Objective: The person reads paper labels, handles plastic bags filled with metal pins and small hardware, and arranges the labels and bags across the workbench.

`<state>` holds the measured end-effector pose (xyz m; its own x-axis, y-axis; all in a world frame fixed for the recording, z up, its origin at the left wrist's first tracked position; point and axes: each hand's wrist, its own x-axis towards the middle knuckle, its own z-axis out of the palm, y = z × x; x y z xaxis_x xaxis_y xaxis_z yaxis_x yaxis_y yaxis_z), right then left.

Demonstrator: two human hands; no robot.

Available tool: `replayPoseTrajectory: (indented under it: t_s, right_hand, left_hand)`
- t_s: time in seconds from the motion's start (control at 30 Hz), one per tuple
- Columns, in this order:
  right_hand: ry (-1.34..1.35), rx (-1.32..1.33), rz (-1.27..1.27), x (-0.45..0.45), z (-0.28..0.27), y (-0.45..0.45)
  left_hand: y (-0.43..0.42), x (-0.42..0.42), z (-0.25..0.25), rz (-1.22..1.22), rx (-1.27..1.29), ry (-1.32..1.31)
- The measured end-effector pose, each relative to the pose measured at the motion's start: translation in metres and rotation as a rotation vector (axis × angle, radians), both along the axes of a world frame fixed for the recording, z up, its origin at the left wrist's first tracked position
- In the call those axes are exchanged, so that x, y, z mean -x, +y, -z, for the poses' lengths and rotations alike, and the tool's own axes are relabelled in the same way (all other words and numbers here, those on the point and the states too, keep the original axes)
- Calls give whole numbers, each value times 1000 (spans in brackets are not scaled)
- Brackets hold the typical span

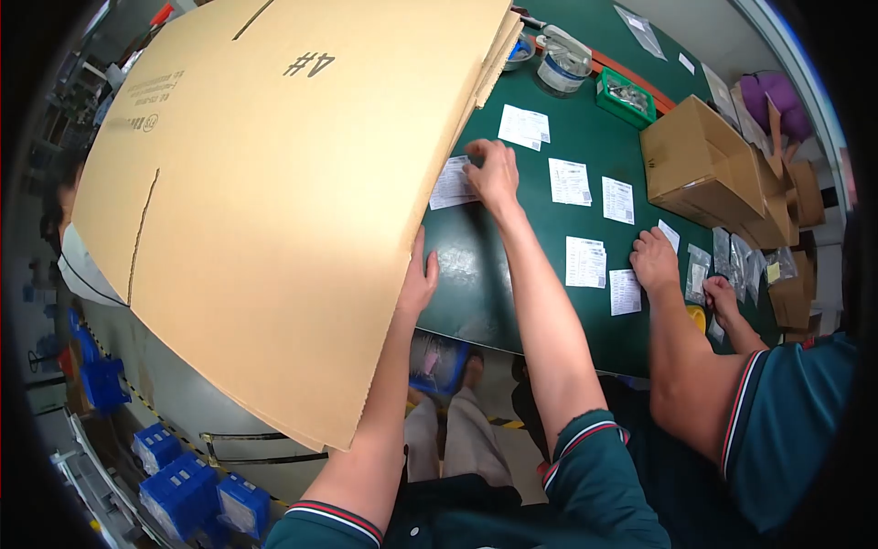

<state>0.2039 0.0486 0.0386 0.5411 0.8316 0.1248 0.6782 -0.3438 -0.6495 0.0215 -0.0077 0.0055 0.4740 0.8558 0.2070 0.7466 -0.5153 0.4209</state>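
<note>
My right hand (495, 176) is over the right end of a white printed label sheet (450, 186) on the green table, thumb and fingers bent and apart. The thumb overlaps the sheet; whether it presses on it I cannot tell. My left hand (420, 277) rests along the edge of a large stack of flat cardboard (274, 192) marked "4#". Its thumb and a finger show, stretched upward and apart; the other fingers are hidden by the cardboard. The stack covers the table's left part. More label sheets (570, 182) lie in small piles to the right.
A co-worker's hand (656, 261) touches a label at the right, the other hand (722, 300) near small plastic bags (736, 261). Behind are a green parts tray (626, 97), a clear tub (562, 73) and an open carton (700, 160). Blue bins (183, 494) stand on the floor.
</note>
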Motion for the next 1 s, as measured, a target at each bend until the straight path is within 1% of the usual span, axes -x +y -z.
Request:
replayPoseTrajectory:
  t_s: [0.07,0.1,0.17,0.2,0.27,0.37,0.4,0.47,0.5,0.53,0.57,0.6,0.63,0.67,0.7,0.73,0.77,0.83,0.87,0.9,0.93,0.97,1.0]
  right_hand:
    - [-81,70,-173,-12,-5,18]
    - [-81,68,-167,-15,-7,24]
    - [-208,405,-331,-16,-8,33]
    - [-201,404,-329,-16,-7,35]
    - [-286,503,-347,-16,-4,36]
    - [-278,526,-371,-15,-7,33]
    - [-279,525,-362,-15,-6,32]
    - [-108,475,-349,-13,-2,23]
    - [-72,358,-317,-11,5,16]
    - [-111,267,-264,-6,5,5]
    - [-42,202,-191,-3,4,-6]
    - [49,79,-137,0,12,-21]
    - [153,-42,-99,12,6,-44]
    - [268,-73,-80,24,0,-73]
    - [310,-176,-75,39,-9,-107]
    - [294,-287,4,62,-10,-145]
    - [301,-296,17,85,-33,-186]
    - [249,-248,-131,128,-58,-272]
    - [225,-227,-205,150,-71,-315]
    - [146,-114,-331,165,-77,-359]
    - [138,-31,-377,174,-80,-399]
    - [171,2,-319,176,-88,-434]
    - [206,34,-268,176,-96,-468]
  left_hand:
    - [0,0,-1,-1,-6,-3]
    - [0,1,1,5,-9,-3]
    - [-1,1,8,-35,-56,44]
    - [0,2,10,-31,-56,50]
    - [-1,3,15,-50,-40,68]
    - [-2,3,15,-53,-49,63]
    - [0,2,9,-41,-66,62]
    - [0,0,-3,1,-12,13]
    - [1,0,-1,-8,44,-18]
    - [2,1,1,-15,-10,61]
    - [3,3,3,2,-30,61]
    - [6,3,4,32,-52,49]
    - [7,4,6,34,-75,50]
    - [8,5,9,43,-96,42]
    - [8,6,10,54,-89,27]
    - [9,7,11,62,-84,17]
    - [10,9,10,73,-71,-21]
    - [13,12,12,96,-99,-62]
    - [15,14,13,127,-89,-127]
    - [22,16,19,164,-104,-145]
    - [31,21,26,208,-64,-154]
    - [34,27,27,244,52,-295]
    - [21,36,12,251,-6,-284]
